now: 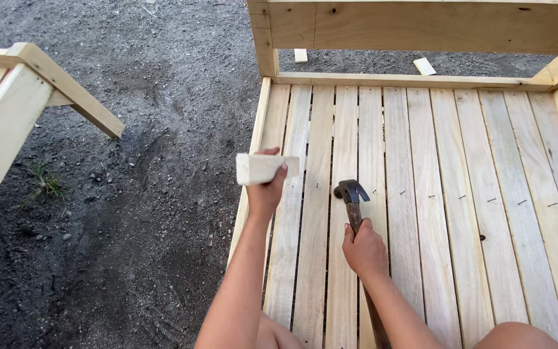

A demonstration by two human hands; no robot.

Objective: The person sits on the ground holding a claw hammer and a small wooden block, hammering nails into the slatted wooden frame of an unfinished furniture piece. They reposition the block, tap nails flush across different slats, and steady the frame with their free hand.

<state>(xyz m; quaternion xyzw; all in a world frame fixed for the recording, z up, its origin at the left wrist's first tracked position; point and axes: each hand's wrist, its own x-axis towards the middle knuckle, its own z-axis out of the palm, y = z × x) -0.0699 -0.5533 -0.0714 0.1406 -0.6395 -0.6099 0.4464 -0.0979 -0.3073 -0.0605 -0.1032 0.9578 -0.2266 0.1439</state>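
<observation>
My left hand (265, 190) grips a small pale wooden block (261, 168) and holds it above the left edge of a slatted wooden seat (460, 194). My right hand (364, 249) is closed around the wooden handle of a claw hammer (351, 192). The hammer's dark metal head rests on or just over a slat near the seat's middle. Several bent nails (460, 196) poke from the slats in a row to the right of the hammer head.
The seat's backrest frame (421, 26) rises at the top. Another wooden frame (14, 110) stands at the left on dark gravel ground (163, 129). Two small wood offcuts (424, 66) lie on the ground behind the seat. My knees show at the bottom.
</observation>
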